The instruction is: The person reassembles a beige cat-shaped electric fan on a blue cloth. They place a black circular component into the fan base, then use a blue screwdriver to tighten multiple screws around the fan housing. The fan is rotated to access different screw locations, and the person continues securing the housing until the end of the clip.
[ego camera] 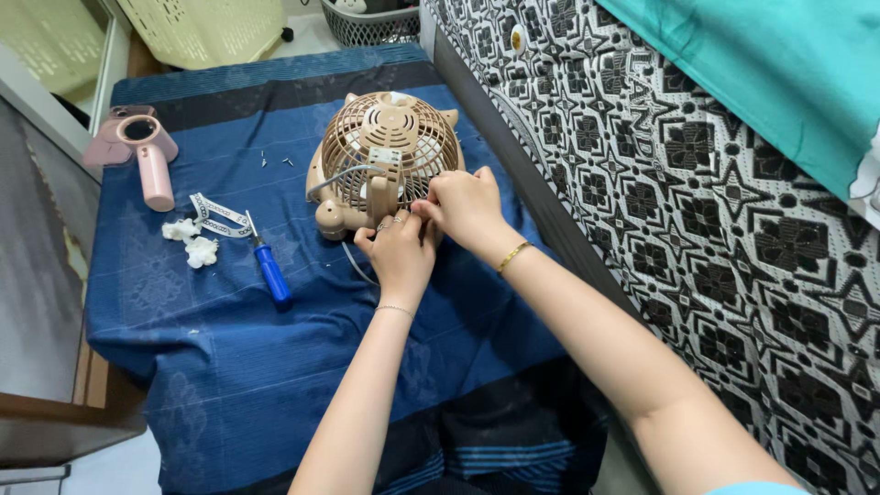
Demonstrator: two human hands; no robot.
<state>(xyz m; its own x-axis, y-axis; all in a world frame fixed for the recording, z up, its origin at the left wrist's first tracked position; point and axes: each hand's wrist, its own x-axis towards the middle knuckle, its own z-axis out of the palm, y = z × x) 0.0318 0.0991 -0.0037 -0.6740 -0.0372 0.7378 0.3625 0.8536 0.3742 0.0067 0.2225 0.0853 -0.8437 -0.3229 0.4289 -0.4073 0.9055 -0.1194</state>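
Observation:
A small beige desk fan [385, 156] with a round grille and little ears lies on its back on a blue cloth [229, 339]. Both hands meet at the fan's near rim. My left hand [400, 249] grips the edge by the fan's stand and base. My right hand [466, 205] pinches the grille rim beside it, a gold bangle on its wrist. A thin grey cable runs from the fan under my left hand.
A blue-handled screwdriver [268, 268] lies left of the fan, by a white patterned strap [216, 216] and white cotton bits [194, 244]. A pink hair dryer [147, 151] rests far left. Small screws [275, 161] lie on the cloth. A patterned mattress [697, 211] borders the right.

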